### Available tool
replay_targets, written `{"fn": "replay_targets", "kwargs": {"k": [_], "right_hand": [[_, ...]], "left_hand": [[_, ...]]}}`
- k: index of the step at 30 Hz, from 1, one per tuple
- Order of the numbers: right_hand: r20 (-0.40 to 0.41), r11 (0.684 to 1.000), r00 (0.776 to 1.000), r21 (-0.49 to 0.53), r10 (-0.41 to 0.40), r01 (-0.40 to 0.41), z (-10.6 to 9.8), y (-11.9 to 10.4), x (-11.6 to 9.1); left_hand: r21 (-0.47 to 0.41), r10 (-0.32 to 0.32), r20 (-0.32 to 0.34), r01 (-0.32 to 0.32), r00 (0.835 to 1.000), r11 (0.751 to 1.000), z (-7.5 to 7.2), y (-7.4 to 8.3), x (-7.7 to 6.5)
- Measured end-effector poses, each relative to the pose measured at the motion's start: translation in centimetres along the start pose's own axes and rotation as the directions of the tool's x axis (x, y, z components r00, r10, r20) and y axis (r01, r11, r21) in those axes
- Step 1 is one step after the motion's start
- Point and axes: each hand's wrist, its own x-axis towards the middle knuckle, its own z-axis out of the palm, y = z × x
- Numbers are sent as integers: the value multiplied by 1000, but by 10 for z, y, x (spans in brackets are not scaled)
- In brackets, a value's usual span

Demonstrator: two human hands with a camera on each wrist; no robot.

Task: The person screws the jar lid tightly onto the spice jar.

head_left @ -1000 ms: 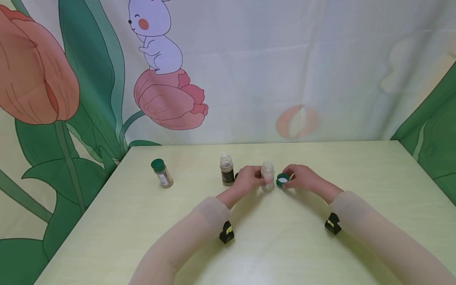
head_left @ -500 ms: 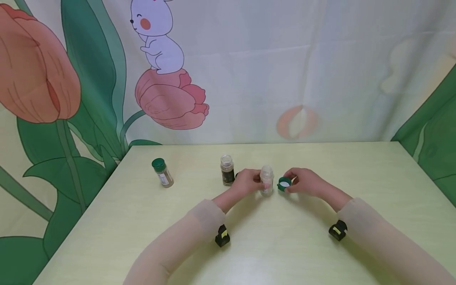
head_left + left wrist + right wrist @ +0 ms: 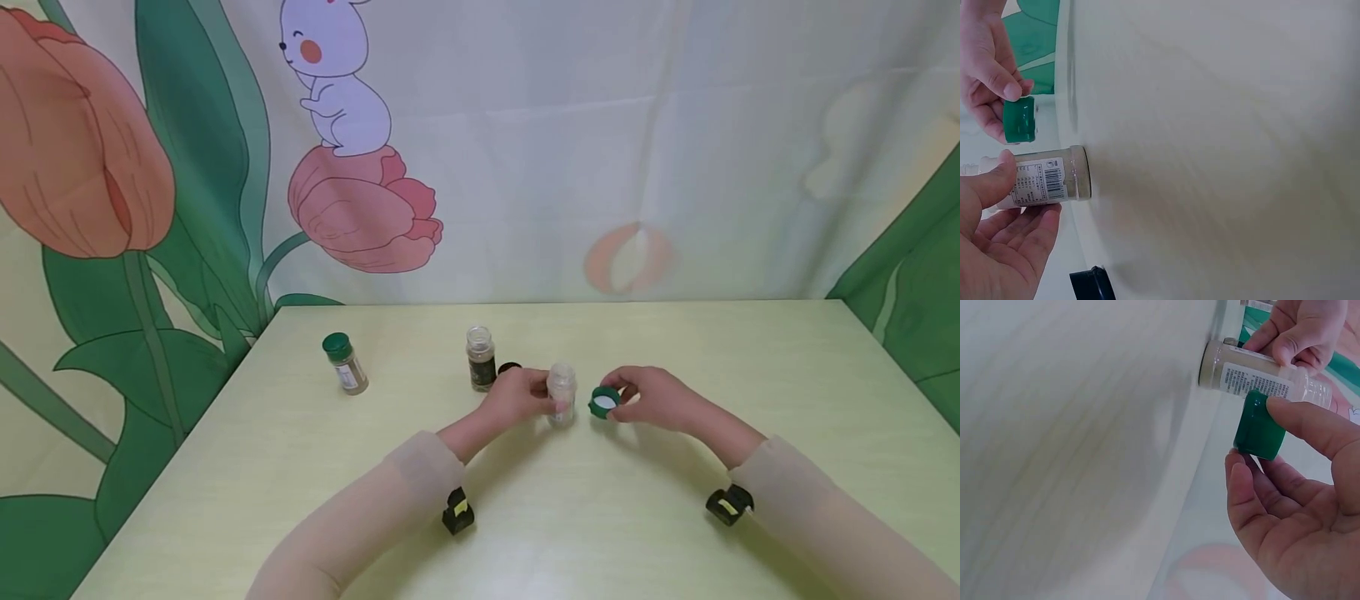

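Note:
My left hand (image 3: 517, 393) grips a clear spice jar (image 3: 561, 392) around its side, thumb on one face and fingers on the other. The jar is upright with an uncovered neck; the left wrist view shows a barcode label (image 3: 1040, 181) and pale contents low inside. Just to its right, my right hand (image 3: 654, 400) pinches a green cap (image 3: 604, 402) between thumb and fingers, its white inner side facing the jar. In the right wrist view the cap (image 3: 1260, 427) overlaps the jar's label (image 3: 1252, 380).
Behind my left hand stands a second uncapped jar (image 3: 481, 360) with a dark label, a black cap (image 3: 510, 367) beside it. Farther left is a jar with a green cap (image 3: 345, 363). A printed curtain (image 3: 525, 167) hangs behind the table's back edge.
Both hands have drawn slightly toward me, the jar coming along in the left. My right hand has shifted right with the green cap, widening the gap. More of the black cap shows.

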Motion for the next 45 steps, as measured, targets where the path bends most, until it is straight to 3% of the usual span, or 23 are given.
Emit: {"fn": "replay_targets", "kwargs": {"k": [12, 21, 45], "right_hand": [[-7, 1000, 1000, 11, -23, 23, 3, -8, -15], [3, 997, 998, 40, -58, 58, 4, -20, -26], [-11, 991, 994, 67, -111, 112, 8, -47, -39]], "left_hand": [[-154, 27, 17, -24, 999, 988, 7, -11, -28], [-206, 16, -10, -18, 1000, 978, 11, -14, -44], [-297, -58, -6, 54, 998, 954, 9, -27, -60]]}}
